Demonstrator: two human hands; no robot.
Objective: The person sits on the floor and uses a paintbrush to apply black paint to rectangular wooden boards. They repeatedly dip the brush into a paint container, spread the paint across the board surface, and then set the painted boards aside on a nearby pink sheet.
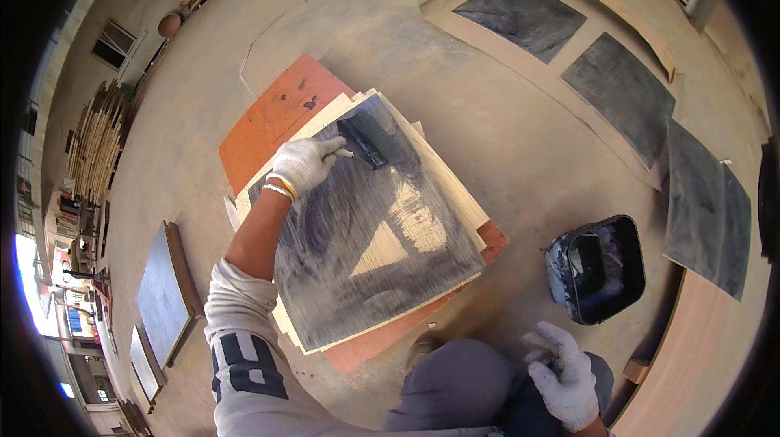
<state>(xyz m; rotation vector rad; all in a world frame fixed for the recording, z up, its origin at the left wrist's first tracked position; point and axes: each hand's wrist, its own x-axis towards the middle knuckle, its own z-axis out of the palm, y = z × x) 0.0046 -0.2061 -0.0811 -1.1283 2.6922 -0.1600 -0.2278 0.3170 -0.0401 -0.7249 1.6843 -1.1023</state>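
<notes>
My left hand, in a white knit glove, is closed on the handle of a wide, flat brush or spreader coated in black. Its exact kind is hard to make out. The tool's edge rests near the far corner of a wooden board largely smeared with black paint. Two bare, pale patches show on that board. Beside my knee my right hand, also gloved, hangs with its fingers loosely bent and apart, holding nothing. A black square bucket, streaked with paint, stands on the floor just beyond it.
Under the painted board lie more pale boards and an orange-red sheet. Several black-coated panels lie at the right. Boards are stacked at the left, with a timber pile by the wall.
</notes>
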